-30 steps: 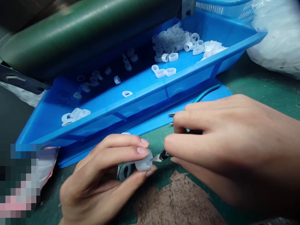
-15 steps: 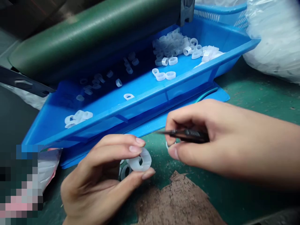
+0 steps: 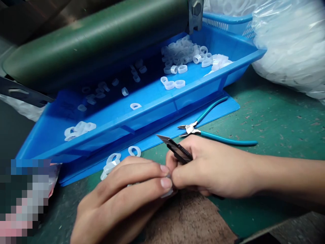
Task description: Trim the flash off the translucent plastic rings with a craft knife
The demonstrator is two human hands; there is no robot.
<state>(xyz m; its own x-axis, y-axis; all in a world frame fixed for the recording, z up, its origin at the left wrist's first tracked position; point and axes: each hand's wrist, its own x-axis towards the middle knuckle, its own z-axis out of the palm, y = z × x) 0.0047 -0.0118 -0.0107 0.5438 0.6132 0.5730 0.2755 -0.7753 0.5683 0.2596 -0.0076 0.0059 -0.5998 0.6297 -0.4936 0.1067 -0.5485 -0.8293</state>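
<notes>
My left hand (image 3: 122, 196) is closed on a translucent white plastic ring (image 3: 167, 194), mostly hidden behind its fingertips. My right hand (image 3: 215, 173) grips a black utility knife (image 3: 179, 152), blade bare and pointing up to the left. Its thumb and finger meet the left fingertips at the ring; whether they pinch the ring too is hidden. Beyond the left hand lie a loose white ring (image 3: 134, 151) and a few more rings (image 3: 110, 166). Diagonal cutters (image 3: 190, 128) with teal handles rest open just behind the right hand.
A blue tray (image 3: 149, 113) with many white rings stands behind the hands, on a flat blue sheet (image 3: 230, 105). A green roller (image 3: 101, 40) hangs over it. At the right is a filled clear bag (image 3: 291, 51). A worn brown board (image 3: 193, 220) lies below the hands.
My hands have come together, the right one moving down and left to the ring. The knife blade now tilts upward. The cutters and loose rings have come into fuller view.
</notes>
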